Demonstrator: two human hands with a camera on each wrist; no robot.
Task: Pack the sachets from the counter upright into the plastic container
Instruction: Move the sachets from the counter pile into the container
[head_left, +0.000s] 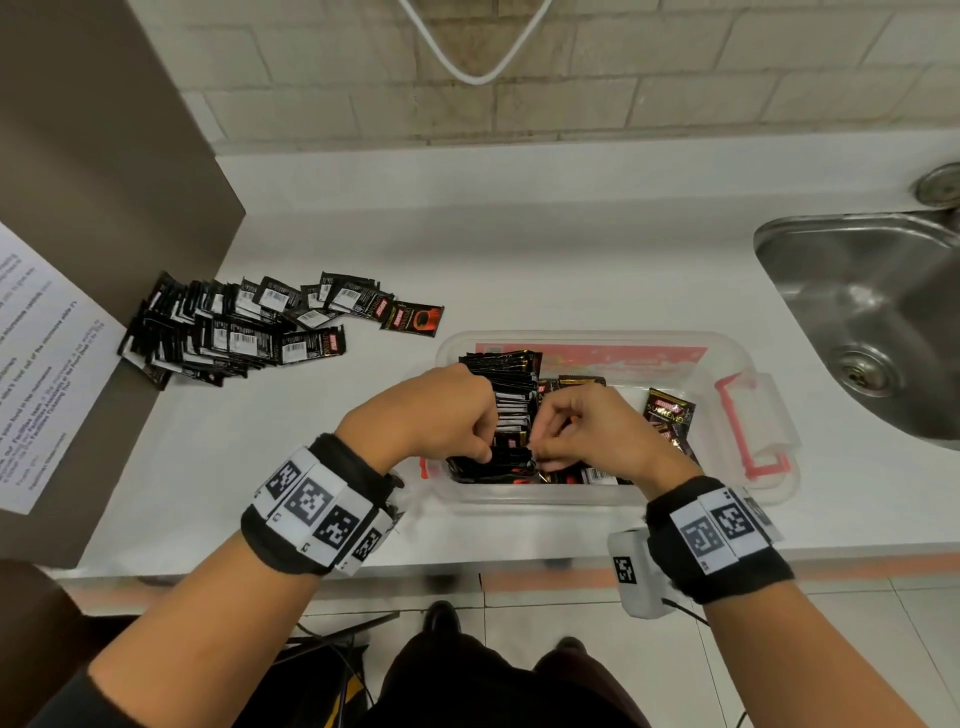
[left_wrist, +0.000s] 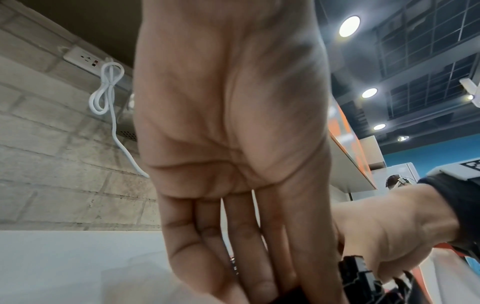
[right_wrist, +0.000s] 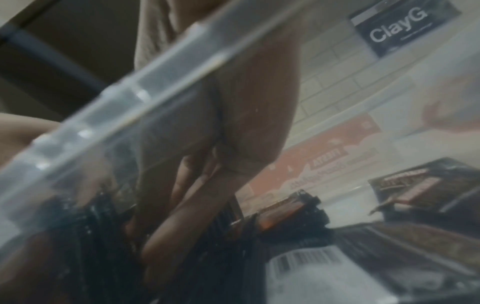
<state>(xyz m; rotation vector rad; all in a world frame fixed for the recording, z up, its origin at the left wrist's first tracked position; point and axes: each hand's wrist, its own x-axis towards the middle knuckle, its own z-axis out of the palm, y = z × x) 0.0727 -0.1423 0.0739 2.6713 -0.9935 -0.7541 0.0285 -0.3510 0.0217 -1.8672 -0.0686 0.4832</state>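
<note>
Both hands work inside the plastic container (head_left: 597, 340), which stands on the counter (head_left: 519, 249) near the front edge, left of the sink (head_left: 862, 312). The left hand (head_left: 441, 415) presses with straight fingers (left_wrist: 249, 257) against the upright row of sachets (head_left: 511, 395) at the container's left end, and the right hand (head_left: 587, 431) has its fingertips curled onto the top edges of the same row. If either hand lets go too early, I think the row can fall to the right, where some sachets already lie flat. The pile of loose sachets (head_left: 234, 327) waits at the far left. The fingertips are hidden among the packets, and the right wrist view is blurred behind the container wall.
</note>
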